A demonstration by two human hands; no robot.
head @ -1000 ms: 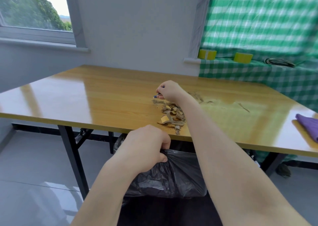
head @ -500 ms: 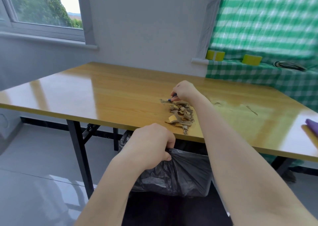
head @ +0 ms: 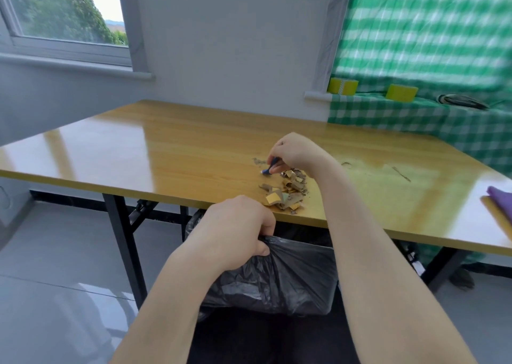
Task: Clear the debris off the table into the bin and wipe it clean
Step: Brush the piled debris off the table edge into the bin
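A pile of brown and yellow cardboard scraps [head: 286, 190] lies at the near edge of the wooden table [head: 171, 155]. My right hand [head: 297, 153] is curled just behind the pile and pinches a small blue tool [head: 269, 168] whose tip touches the tabletop. A smear of grey dust [head: 259, 161] lies left of the tool. Below the table edge, my left hand [head: 238, 230] grips the rim of the black bin bag [head: 279, 277], which hangs directly under the pile. A purple cloth [head: 501, 200] lies at the table's right end.
Thin streaks of dirt [head: 399, 172] mark the tabletop right of my right arm. Black table legs [head: 124, 247] stand on the grey floor. Behind the table a ledge under green checked fabric [head: 415, 119] carries two yellow tape rolls [head: 342, 86] and a coiled cable [head: 462, 101].
My right hand has drawn the blue tool a little nearer along the table by the scraps. The camera has swung left and closer. My left hand keeps hold of the bag.
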